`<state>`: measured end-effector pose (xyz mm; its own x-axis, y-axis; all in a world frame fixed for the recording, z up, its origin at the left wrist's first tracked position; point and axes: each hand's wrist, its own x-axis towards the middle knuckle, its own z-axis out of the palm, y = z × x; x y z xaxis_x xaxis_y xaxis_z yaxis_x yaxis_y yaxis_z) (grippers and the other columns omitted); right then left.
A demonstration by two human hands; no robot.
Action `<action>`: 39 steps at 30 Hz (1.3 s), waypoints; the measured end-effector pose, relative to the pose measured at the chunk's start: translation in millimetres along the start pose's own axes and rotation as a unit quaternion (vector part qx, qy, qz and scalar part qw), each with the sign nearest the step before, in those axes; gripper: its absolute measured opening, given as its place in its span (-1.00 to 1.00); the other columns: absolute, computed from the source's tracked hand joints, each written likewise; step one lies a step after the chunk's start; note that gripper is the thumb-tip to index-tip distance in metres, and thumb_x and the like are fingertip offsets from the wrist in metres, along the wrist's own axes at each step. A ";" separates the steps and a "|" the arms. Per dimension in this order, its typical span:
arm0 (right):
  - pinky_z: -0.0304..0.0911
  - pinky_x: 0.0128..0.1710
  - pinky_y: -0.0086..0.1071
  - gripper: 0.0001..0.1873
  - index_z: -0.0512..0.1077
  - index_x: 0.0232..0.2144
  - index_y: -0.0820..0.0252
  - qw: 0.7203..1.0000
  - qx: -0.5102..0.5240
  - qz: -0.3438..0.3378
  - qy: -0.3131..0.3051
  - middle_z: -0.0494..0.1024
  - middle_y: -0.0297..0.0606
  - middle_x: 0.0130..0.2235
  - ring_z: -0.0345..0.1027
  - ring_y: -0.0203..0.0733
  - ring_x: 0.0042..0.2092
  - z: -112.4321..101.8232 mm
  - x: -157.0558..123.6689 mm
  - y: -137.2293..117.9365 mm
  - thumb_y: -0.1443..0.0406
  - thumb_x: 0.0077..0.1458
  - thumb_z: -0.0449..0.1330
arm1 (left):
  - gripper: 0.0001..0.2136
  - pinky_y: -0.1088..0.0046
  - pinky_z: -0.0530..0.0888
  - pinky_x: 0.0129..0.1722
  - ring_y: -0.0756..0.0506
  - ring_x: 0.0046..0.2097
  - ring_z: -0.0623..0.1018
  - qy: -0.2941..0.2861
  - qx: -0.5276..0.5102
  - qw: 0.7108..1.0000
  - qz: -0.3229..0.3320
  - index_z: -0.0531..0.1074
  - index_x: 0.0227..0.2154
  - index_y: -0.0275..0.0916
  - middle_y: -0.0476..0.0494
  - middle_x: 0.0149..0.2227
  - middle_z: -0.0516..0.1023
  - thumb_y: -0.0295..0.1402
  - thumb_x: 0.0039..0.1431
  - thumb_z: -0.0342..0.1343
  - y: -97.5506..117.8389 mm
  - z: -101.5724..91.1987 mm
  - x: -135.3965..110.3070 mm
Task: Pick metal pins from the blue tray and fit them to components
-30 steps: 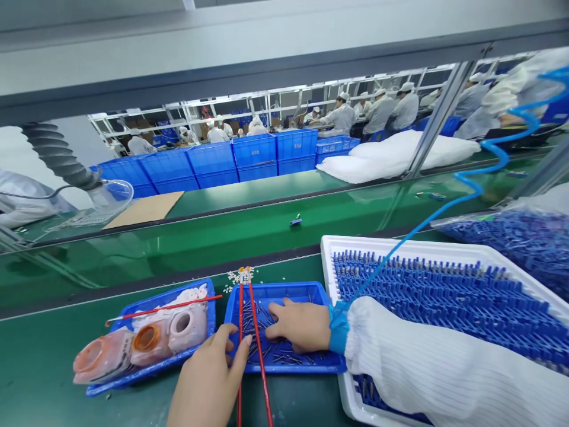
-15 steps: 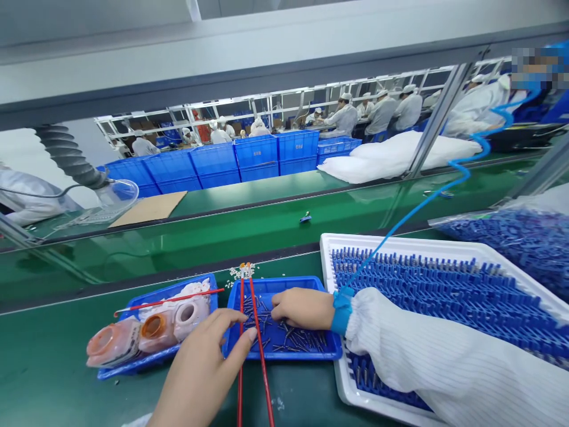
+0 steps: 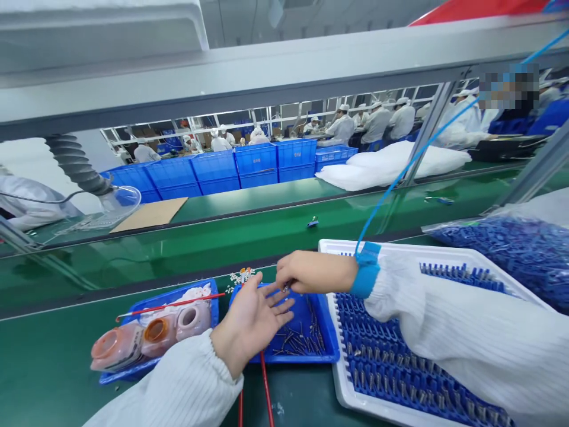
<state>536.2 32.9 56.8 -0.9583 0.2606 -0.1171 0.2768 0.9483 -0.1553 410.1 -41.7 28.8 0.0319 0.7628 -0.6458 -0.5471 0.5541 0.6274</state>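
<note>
My left hand (image 3: 255, 314) is palm up over the small blue tray (image 3: 306, 359), its fingers stretched out and apart. Just above those fingertips, my right hand (image 3: 306, 271) is closed in a pinch. A small dark metal piece (image 3: 285, 289) shows at its fingertips, too small to name surely. Many thin dark spring-like pieces (image 3: 297, 342) lie loose in the blue tray. Two red sticks (image 3: 265, 385) pass under my left hand and across the tray; their middles are hidden. A blue wrist strap (image 3: 367, 270) with a cord is around my right wrist.
On the right, a white tray (image 3: 340, 379) holds rows of blue plastic parts with metal coils. Another blue tray (image 3: 213, 308) carries open bottles (image 3: 157, 335) and a red stick (image 3: 178, 300). Small white bits (image 3: 235, 277) lie behind. A bag of blue parts (image 3: 507, 249) stands right.
My right hand has risen out of the blue tray to my left hand's fingertips. My left hand has moved right and turned from palm down to palm up.
</note>
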 end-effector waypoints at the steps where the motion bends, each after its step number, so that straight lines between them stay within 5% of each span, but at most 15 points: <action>1: 0.34 -0.18 -0.26 -0.89 0.40 -0.33 0.36 1.000 -0.003 -0.002 0.004 0.40 -0.30 -0.28 0.34 -0.19 -0.21 -8.0 0.9 -3.4 0.57 0.13 0.20 | -0.63 0.29 0.48 -0.20 -0.16 -0.28 0.57 -0.014 -0.023 1.000 0.003 0.38 -0.32 -0.37 -0.32 -0.30 0.53 -0.16 0.24 -0.19 -1.1 4.7 0.9; 8: 0.31 -0.23 -0.33 -0.84 0.38 -0.40 0.36 0.999 0.012 -0.032 0.021 0.38 -0.34 -0.36 0.32 -0.21 -0.26 -26.2 9.3 -27.4 0.62 0.06 0.21 | -0.67 0.70 0.37 -0.54 0.14 -0.61 0.35 -0.047 -0.214 0.973 0.078 0.29 -0.62 -0.26 0.06 -0.64 0.33 -0.59 0.20 -0.21 -1.1 17.8 -2.9; 15: 0.26 -0.12 -0.32 -0.63 0.43 -0.14 0.35 0.994 0.084 -0.040 0.059 0.45 -0.24 -0.20 0.32 -0.16 -0.16 -31.4 4.5 -26.8 0.63 -0.02 0.28 | -0.63 0.67 0.37 -0.64 0.09 -0.60 0.42 -0.056 -0.280 0.955 0.077 0.37 -0.61 -0.32 -0.02 -0.62 0.43 -0.56 0.26 -0.19 -0.7 11.1 -11.4; 24: 0.20 -0.16 -0.41 -0.79 0.49 -0.25 0.31 0.987 0.129 -0.009 0.098 0.50 -0.28 -0.23 0.35 -0.23 -0.19 -28.5 0.9 -28.9 0.61 0.14 0.17 | -0.64 0.48 0.56 -0.45 0.02 -0.57 0.49 -0.057 -0.327 0.939 0.087 0.39 -0.60 -0.36 -0.09 -0.63 0.48 -0.61 0.22 -0.20 -5.8 9.4 -14.5; 30: 0.16 -0.36 -0.41 -0.85 0.44 -0.32 0.24 0.976 0.155 -0.001 0.151 0.49 -0.33 -0.34 0.36 -0.17 -0.31 -9.5 -3.3 -30.3 0.52 0.10 0.15 | -0.71 0.60 0.48 -0.58 0.08 -0.64 0.42 -0.068 -0.353 0.932 0.041 0.37 -0.59 -0.41 -0.10 -0.64 0.44 -0.60 0.18 -0.14 -17.8 0.7 -15.0; 39: 0.31 -0.32 -0.25 -0.73 0.47 -0.32 0.09 0.949 0.210 -0.026 0.235 0.50 -0.27 -0.31 0.40 -0.05 -0.30 17.1 -4.6 -20.6 0.26 0.10 -0.03 | -0.81 0.70 0.46 -0.57 0.11 -0.63 0.44 -0.089 -0.332 0.939 0.006 0.40 -0.47 -0.50 -0.08 -0.61 0.43 -0.55 0.20 -0.04 -18.6 -9.0 -15.9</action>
<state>536.1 9.1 43.7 -0.8695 0.3617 0.3363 0.1380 0.8318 -0.5376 412.2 -67.2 23.5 0.1286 0.8439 -0.5209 -0.9471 0.2602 0.1877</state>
